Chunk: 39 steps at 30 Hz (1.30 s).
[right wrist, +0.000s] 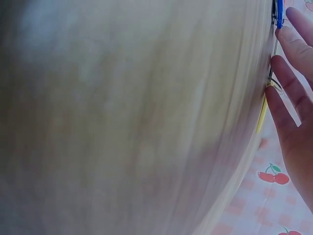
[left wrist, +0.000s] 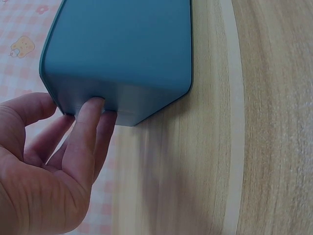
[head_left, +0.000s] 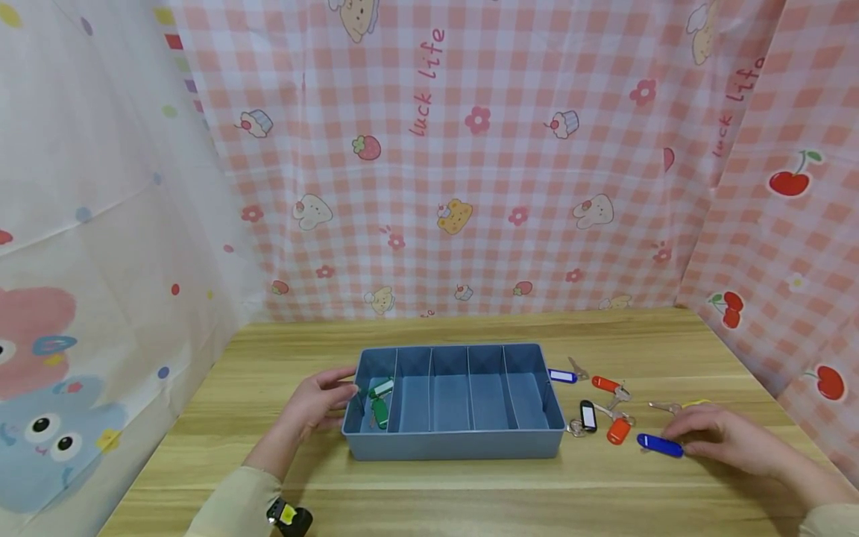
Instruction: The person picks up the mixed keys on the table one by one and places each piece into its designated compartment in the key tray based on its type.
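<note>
My left hand (head_left: pixel 322 403) is at the left end of a blue-grey divided box (head_left: pixel 456 446), thumb at the rim and fingers against the end wall (left wrist: pixel 127 100). Two green key tags (head_left: pixel 380 412) lie in its leftmost compartment; the other compartments show bare floors. Off to the right, my right hand (head_left: pixel 728 440) pinches the end of a blue key tag (head_left: pixel 661 445) low over the table. A yellow key tag (right wrist: pixel 261 115) with a key (head_left: pixel 664 407) lies by that hand's other fingers, partly hidden in the head view.
Between box and right hand lie a black key tag (head_left: pixel 588 416), two red key tags (head_left: pixel 618 431) with keys, and another blue key tag (head_left: pixel 562 377) against the box's right side. Patterned cloth (head_left: pixel 470 164) hangs behind the wooden table (head_left: pixel 429 500) and along both sides.
</note>
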{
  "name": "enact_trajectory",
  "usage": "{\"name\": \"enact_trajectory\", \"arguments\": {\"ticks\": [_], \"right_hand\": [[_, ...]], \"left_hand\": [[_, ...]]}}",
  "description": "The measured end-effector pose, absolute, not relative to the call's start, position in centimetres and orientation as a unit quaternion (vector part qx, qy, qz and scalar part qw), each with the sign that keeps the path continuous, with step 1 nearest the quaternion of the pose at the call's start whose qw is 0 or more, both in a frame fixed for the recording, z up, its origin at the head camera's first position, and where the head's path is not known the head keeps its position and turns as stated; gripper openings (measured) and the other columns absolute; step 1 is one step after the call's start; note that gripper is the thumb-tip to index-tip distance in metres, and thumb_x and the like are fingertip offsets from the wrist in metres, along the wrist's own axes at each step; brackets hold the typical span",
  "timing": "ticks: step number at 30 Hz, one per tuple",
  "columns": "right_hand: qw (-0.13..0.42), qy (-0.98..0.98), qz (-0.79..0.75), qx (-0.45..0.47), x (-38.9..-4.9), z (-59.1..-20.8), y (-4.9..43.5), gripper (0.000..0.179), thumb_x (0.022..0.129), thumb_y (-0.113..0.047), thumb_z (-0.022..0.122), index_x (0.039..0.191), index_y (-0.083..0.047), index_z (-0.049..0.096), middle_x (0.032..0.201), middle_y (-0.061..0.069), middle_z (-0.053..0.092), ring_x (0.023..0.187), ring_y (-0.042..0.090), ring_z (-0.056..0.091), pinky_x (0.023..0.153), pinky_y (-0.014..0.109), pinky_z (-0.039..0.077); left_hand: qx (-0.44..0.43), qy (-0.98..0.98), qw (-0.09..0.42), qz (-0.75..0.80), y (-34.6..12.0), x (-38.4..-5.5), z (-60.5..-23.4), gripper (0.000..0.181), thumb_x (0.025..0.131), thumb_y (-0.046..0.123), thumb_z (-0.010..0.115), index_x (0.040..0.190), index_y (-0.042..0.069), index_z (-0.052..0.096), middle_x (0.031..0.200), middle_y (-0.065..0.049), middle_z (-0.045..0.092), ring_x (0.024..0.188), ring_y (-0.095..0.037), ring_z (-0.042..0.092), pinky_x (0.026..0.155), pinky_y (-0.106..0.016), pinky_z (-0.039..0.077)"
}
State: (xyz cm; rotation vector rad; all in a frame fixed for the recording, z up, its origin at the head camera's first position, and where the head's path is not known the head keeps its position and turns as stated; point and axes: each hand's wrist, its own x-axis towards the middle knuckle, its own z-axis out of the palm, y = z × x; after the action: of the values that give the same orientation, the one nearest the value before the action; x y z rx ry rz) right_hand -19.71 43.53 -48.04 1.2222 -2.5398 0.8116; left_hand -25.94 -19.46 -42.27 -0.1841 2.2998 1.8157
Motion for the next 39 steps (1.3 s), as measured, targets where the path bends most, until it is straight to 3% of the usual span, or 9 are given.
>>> {"name": "enact_trajectory", "arguments": {"ticks": [19,28,39], "right_hand": [[0.096,-0.862,0.287,0.406,-20.10,-47.91,43.07,0.039,0.073,0.007,0.080,0.096,-0.025,0.075,0.097,-0.010,0.070,0.105,0.001,0.058,0.091,0.002,0.030],[0.118,-0.850,0.287,0.425,-20.22,-48.11,42.75,0.042,0.068,0.008,0.082,0.091,-0.026,0.073,0.091,-0.009,0.069,0.095,0.007,0.061,0.092,0.003,0.030],[0.129,-0.854,0.275,0.423,-20.29,-48.21,42.56,0.046,0.065,0.010,0.083,0.089,-0.028,0.072,0.090,-0.013,0.067,0.091,0.004,0.058,0.087,0.005,0.033]], "left_hand": [[-0.059,0.781,0.100,0.614,-19.52,-25.92,-42.31,0.047,0.096,0.008,0.064,0.142,0.002,0.053,0.130,-0.025,0.059,0.101,-0.028,0.067,0.076,-0.044,0.058],[-0.056,0.783,0.100,0.612,-19.57,-25.97,-42.40,0.048,0.096,0.008,0.064,0.142,0.002,0.053,0.129,-0.025,0.060,0.098,-0.027,0.068,0.076,-0.043,0.058],[-0.044,0.778,0.103,0.618,-19.45,-25.95,-42.22,0.050,0.096,0.009,0.065,0.143,0.001,0.051,0.128,-0.025,0.060,0.098,-0.028,0.068,0.075,-0.045,0.058]]}}
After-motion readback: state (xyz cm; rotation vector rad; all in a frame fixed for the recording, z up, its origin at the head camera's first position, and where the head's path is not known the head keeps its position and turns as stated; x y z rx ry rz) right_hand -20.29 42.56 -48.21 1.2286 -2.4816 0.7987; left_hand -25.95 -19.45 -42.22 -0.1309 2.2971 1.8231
